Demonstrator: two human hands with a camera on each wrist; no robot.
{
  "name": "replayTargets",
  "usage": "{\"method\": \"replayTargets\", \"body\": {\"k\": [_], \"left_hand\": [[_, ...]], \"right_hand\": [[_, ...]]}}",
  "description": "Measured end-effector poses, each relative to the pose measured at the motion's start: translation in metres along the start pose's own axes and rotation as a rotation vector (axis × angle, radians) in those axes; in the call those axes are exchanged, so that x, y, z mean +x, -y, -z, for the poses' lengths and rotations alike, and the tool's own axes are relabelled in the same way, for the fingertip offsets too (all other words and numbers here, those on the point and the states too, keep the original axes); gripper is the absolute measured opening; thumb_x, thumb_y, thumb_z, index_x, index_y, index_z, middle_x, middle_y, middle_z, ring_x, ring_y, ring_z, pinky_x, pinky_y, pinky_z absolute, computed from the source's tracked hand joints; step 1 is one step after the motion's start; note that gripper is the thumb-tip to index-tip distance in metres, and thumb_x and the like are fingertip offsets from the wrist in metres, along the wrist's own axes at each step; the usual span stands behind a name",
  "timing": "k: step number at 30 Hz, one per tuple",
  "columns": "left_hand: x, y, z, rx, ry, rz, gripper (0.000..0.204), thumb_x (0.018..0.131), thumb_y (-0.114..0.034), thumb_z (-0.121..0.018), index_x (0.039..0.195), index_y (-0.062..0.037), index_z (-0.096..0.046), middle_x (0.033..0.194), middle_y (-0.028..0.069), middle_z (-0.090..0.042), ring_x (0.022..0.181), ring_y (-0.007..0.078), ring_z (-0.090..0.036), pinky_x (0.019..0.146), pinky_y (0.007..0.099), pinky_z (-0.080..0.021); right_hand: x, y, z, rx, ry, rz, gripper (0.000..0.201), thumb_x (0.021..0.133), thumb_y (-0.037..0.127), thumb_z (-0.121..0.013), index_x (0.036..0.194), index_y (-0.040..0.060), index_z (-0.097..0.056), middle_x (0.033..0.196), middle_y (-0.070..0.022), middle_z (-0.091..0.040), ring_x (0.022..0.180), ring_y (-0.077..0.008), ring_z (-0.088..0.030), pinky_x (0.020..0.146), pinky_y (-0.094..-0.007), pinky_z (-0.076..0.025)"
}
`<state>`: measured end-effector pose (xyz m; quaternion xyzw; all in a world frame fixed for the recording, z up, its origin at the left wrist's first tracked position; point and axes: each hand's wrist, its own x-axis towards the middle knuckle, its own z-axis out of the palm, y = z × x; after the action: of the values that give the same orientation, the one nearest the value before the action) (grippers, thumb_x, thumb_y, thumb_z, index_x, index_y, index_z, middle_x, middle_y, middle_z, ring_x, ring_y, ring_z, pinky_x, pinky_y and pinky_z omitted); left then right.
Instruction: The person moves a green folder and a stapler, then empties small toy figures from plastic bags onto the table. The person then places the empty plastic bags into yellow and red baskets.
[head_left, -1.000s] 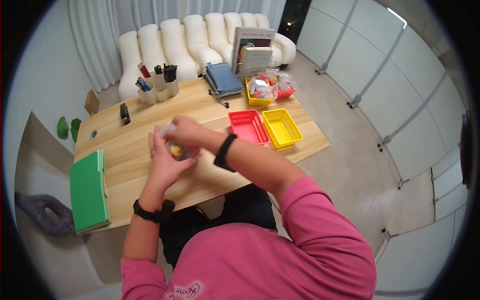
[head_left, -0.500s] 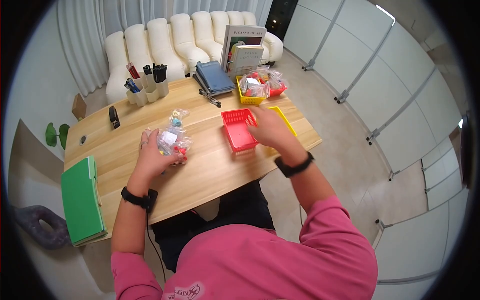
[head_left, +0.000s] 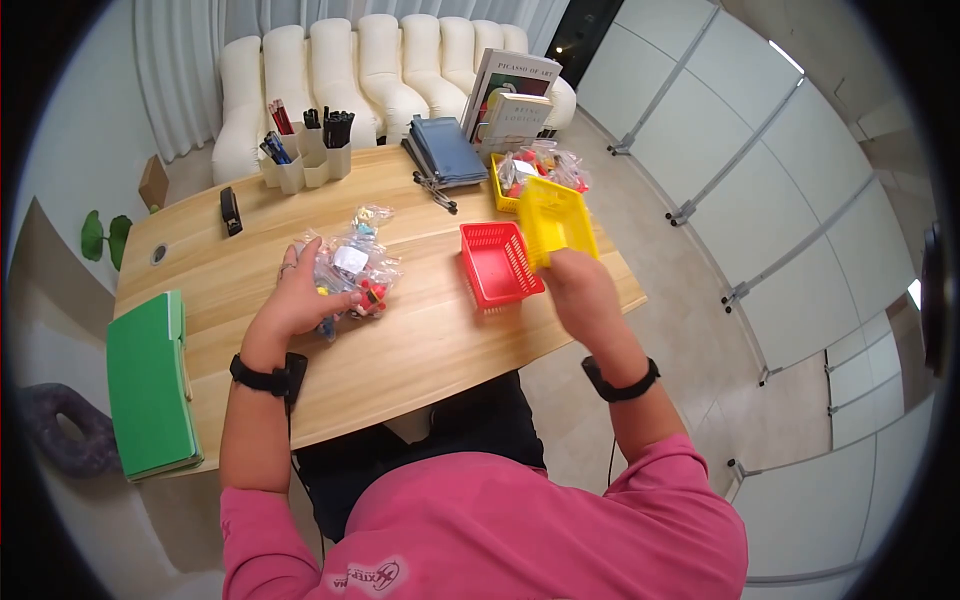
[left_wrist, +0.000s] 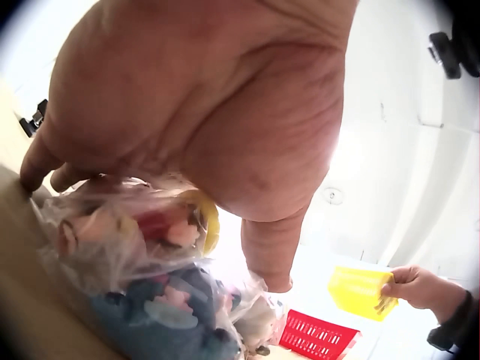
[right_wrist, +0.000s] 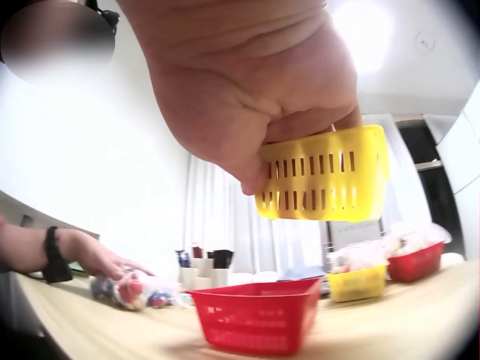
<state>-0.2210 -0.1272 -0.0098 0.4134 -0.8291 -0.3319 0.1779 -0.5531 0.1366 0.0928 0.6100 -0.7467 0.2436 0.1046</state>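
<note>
Right hand (head_left: 578,285): yellow basket (head_left: 553,220) is gripped, lifted above the bench (head_left: 430,340), frame centre-right | Left hand (head_left: 300,300): fingers laid flat on toy bags (head_left: 350,272) | Red basket (head_left: 497,262) seems empty; sorting judged not yet begun

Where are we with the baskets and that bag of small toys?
Early stage. The right hand grips the yellow basket, lifted off the table beside the red basket, which sits empty. The left hand rests on the bag of small toys, seemingly unopened, on the table. Nothing looks sorted into these two baskets yet; that seems to remain.
</note>
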Motion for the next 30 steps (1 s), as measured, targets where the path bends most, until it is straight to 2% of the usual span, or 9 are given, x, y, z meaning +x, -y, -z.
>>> {"method": "replayTargets", "body": {"k": [1, 5, 7, 12, 17, 22, 25, 27, 30], "left_hand": [[-0.002, -0.002, 0.002, -0.001, -0.001, -0.002, 0.125, 0.068, -0.053, -0.095, 0.164, -0.0053, -0.03, 0.167, 0.0383, -0.017, 0.156, 0.0511, -0.024, 0.125, 0.0474, -0.03], [-0.01, -0.009, 0.007, -0.038, 0.021, -0.012, 0.123, 0.071, -0.043, -0.095, 0.165, -0.003, -0.026, 0.167, 0.0381, -0.017, 0.158, 0.0472, -0.022, 0.126, 0.044, -0.028], [-0.013, -0.009, 0.008, -0.056, 0.026, -0.004, 0.122, 0.072, -0.039, -0.095, 0.165, -0.0014, -0.025, 0.168, 0.0373, -0.017, 0.16, 0.0452, -0.019, 0.128, 0.0433, -0.025], [-0.017, -0.016, 0.012, -0.063, 0.039, -0.012, 0.123, 0.072, -0.037, -0.096, 0.165, -0.0021, -0.024, 0.169, 0.038, -0.015, 0.16, 0.0457, -0.019, 0.128, 0.0421, -0.026], [-0.012, -0.006, 0.003, -0.031, 0.006, -0.017, 0.123, 0.069, -0.039, -0.096, 0.164, -0.0018, -0.028, 0.167, 0.038, -0.019, 0.157, 0.0482, -0.024, 0.125, 0.0434, -0.031], [-0.016, -0.013, 0.009, -0.045, 0.013, 0.011, 0.123, 0.068, -0.04, -0.096, 0.164, -0.0024, -0.029, 0.167, 0.038, -0.02, 0.156, 0.049, -0.026, 0.125, 0.0431, -0.031], [-0.015, -0.009, 0.007, -0.056, -0.01, -0.01, 0.12, 0.069, -0.038, -0.096, 0.164, -0.0029, -0.03, 0.167, 0.0381, -0.021, 0.157, 0.0486, -0.025, 0.125, 0.0431, -0.031], [-0.016, -0.006, 0.01, -0.031, -0.014, -0.059, 0.115, 0.071, -0.035, -0.095, 0.162, -0.0025, -0.033, 0.164, 0.0382, -0.027, 0.155, 0.0477, -0.03, 0.124, 0.0424, -0.034], [-0.016, -0.006, 0.021, -0.049, 0.008, -0.076, 0.109, 0.073, -0.03, -0.094, 0.16, -0.0016, -0.036, 0.16, 0.0359, -0.037, 0.15, 0.046, -0.04, 0.121, 0.0414, -0.038]], "right_hand": [[0.005, 0.009, -0.006, -0.016, 0.043, 0.157, 0.018, 0.096, 0.017, -0.066, 0.082, 0.0056, -0.062, 0.084, -0.0156, -0.068, 0.082, -0.0382, -0.066, 0.077, -0.0499, -0.048], [0.007, 0.018, -0.045, -0.051, 0.114, 0.241, 0.015, 0.098, 0.019, -0.065, 0.088, 0.0071, -0.063, 0.085, -0.014, -0.067, 0.086, -0.0367, -0.066, 0.081, -0.0495, -0.048], [0.001, 0.02, -0.055, -0.105, 0.221, 0.11, 0.015, 0.098, 0.022, -0.064, 0.091, 0.0081, -0.063, 0.089, -0.0121, -0.068, 0.091, -0.0352, -0.066, 0.084, -0.0483, -0.047], [-0.012, 0.02, -0.065, -0.129, 0.219, 0.156, 0.033, 0.099, 0.039, -0.065, 0.091, 0.007, -0.063, 0.088, -0.0146, -0.067, 0.091, -0.0362, -0.066, 0.085, -0.0495, -0.047], [-0.015, -0.017, -0.051, -0.23, 0.257, 0.037, 0.042, 0.097, 0.047, -0.065, 0.088, 0.0062, -0.065, 0.086, -0.0156, -0.067, 0.09, -0.0373, -0.066, 0.085, -0.0509, -0.047], [-0.018, -0.076, -0.028, -0.411, 0.355, -0.166, 0.042, 0.095, 0.048, -0.067, 0.095, 0.0059, -0.07, 0.097, -0.0182, -0.072, 0.097, -0.0379, -0.068, 0.089, -0.0516, -0.048], [-0.015, -0.075, -0.02, -0.533, 0.335, -0.229, 0.039, 0.093, 0.042, -0.072, 0.103, 0.0041, -0.07, 0.102, -0.0201, -0.073, 0.101, -0.0387, -0.069, 0.092, -0.0537, -0.048], [-0.005, -0.054, -0.018, -0.329, -0.102, -0.09, 0.038, 0.09, 0.034, -0.076, 0.109, 0.002, -0.069, 0.102, -0.021, -0.072, 0.1, -0.0389, -0.068, 0.092, -0.054, -0.05], [0.016, -0.01, -0.032, -0.165, -0.067, -0.077, 0.036, 0.09, 0.03, -0.077, 0.109, 0.0008, -0.069, 0.102, -0.0211, -0.072, 0.1, -0.039, -0.068, 0.09, -0.0499, -0.053]]}}
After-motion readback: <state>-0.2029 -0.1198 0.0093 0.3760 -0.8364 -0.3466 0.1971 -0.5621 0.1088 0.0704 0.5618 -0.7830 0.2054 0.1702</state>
